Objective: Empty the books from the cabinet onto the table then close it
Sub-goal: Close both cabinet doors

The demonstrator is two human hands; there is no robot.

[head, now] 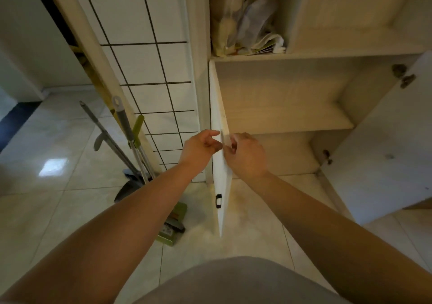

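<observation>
The low cabinet [287, 119] stands open with both shelves bare; no books show inside. Its white left door [221, 186] points edge-on toward me, with a small dark handle [218, 201] low on its face. My left hand [201, 148] touches the door's outer face, fingers half curled. On the inner side, my right hand [247, 154] pinches the same door's top edge. The right door [383, 154] hangs swung wide open, hinges showing. The table is out of view.
An upper shelf holds plastic bags and papers [247, 25]. A broom, mop handles and a green dustpan [140, 163] lean against the gridded panel left of the cabinet. The floor [58, 168] is glossy tile.
</observation>
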